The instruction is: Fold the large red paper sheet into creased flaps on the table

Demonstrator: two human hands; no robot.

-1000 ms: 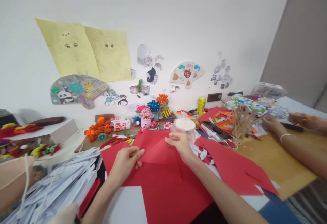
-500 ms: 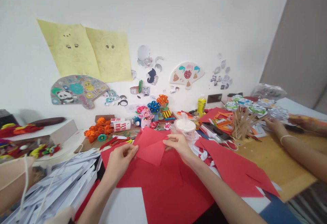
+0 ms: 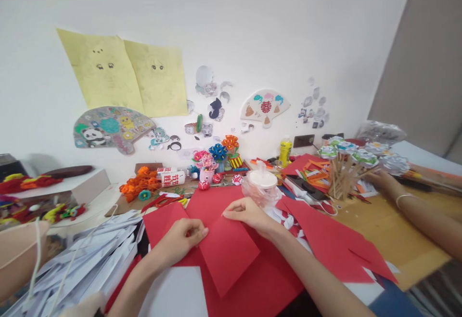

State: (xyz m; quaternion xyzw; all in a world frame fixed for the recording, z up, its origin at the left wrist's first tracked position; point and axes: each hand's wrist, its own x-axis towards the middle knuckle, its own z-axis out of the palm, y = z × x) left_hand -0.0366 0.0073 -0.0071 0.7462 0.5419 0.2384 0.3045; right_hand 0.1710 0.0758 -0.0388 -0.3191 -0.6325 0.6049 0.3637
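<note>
L hand, R hand each pinch red paper sheet by upper edges, prob. to steady it; lgr. red paper beneath.

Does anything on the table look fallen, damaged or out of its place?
One bottle with red lettering lies on its side by the orange craft pieces, which looks odd because the yellow bottle stands upright. The red sheet being handled shows no visible tear.

Soft, fairly even light across the wall — slight blur, stretched edges
</note>
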